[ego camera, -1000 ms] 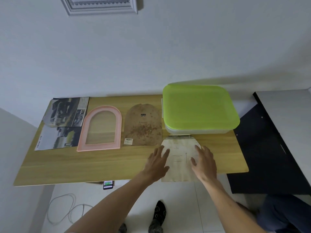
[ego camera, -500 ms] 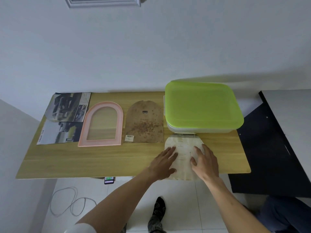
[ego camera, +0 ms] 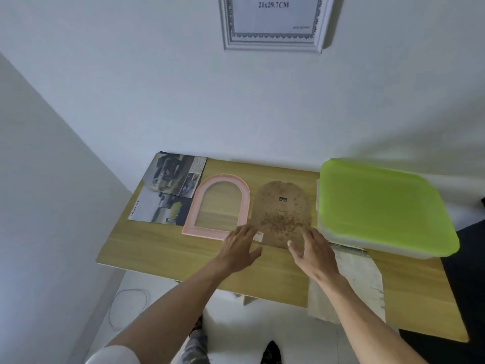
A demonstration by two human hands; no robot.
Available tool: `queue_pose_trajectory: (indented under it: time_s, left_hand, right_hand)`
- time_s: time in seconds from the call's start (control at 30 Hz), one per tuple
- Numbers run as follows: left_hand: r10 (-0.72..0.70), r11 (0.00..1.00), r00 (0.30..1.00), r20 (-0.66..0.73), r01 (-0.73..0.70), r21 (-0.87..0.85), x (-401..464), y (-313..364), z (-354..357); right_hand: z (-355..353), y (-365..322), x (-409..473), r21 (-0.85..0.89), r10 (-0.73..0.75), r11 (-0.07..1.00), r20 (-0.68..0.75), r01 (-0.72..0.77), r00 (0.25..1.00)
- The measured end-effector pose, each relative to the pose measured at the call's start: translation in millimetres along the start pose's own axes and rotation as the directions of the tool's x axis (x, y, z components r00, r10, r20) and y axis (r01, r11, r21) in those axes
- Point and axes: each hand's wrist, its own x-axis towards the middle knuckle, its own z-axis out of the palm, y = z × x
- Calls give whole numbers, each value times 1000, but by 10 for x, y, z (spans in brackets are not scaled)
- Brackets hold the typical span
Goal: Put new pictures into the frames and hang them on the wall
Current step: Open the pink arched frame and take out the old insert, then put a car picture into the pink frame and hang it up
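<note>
White walls (ego camera: 131,88); wooden table (ego camera: 162,248); white tiled floor (ego camera: 157,319), loose cable (ego camera: 126,306).

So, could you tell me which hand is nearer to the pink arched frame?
Left. The left hand reaches the pink arched frame's bottom right corner; the right hand sits beyond the brown backing board.

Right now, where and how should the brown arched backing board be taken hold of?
Grip the brown backing board by its straight near edge, coming from the person's side, where both hands, left hand and right hand, are. It lies flat on the table, so slide fingertips under.
</note>
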Motion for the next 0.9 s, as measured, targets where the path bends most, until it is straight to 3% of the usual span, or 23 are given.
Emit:
queue_pose_trajectory:
  time_s: [0.23,0.5,0.77,0.9]
  left_hand:
    - [-157,987,982,-103,152,-52,96,-1077,-618]
    - [-237,971,966,-102,232,-60,315,-2395,-1115]
    - [-146,988,986,-78,149,34,597,-3368,-1243]
    - [-108,992,994,-1,108,61,661,-3663,-1174]
  right_hand:
    - [228,-1035,679,15,-74,997,71,73,995]
    - [826,-2241,1399,-49,-191,977,222,207,956]
    - [1313,-3058,1990,-119,-229,955,285,272,931]
    - [1485,-3254,2166,-157,-193,954,329,255,924]
